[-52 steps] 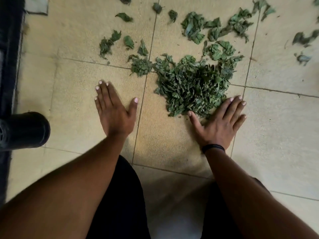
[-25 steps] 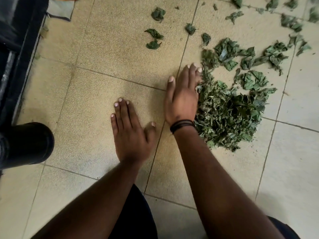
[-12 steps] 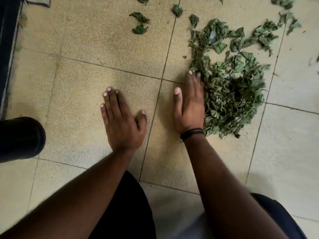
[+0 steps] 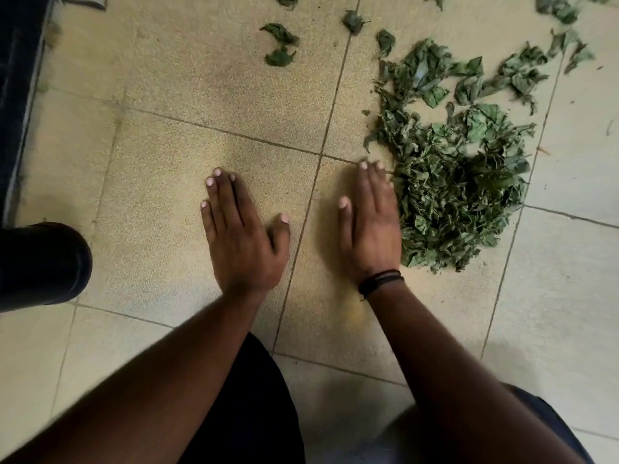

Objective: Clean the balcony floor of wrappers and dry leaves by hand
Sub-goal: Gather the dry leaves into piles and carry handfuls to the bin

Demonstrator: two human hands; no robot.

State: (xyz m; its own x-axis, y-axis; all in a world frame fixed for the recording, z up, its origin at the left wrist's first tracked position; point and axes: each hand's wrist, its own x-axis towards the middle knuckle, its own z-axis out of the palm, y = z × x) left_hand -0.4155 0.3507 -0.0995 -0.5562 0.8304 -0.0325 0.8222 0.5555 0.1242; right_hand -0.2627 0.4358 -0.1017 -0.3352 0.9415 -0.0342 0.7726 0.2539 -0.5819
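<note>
Leaves (image 4: 459, 192) are mostly raked into 1 heap on the tiled floor (image 4: 160, 182), just right of the right hand (image 4: 370, 226), which lies flat, fingers straight, its outer edge touching the pile. Left hand (image 4: 243, 236) is flat on bare tile too, gripping nothing. Looks like the gathering step; next I'd guess both hands need to cup the heap and lift it. Strays (image 4: 279, 45) sit well apart up top and more scraps (image 4: 522, 68) beyond the heap, so those need sweeping in. Black cylinder thing (image 4: 40, 262) at left isn't in the way. No wrappers visible
</note>
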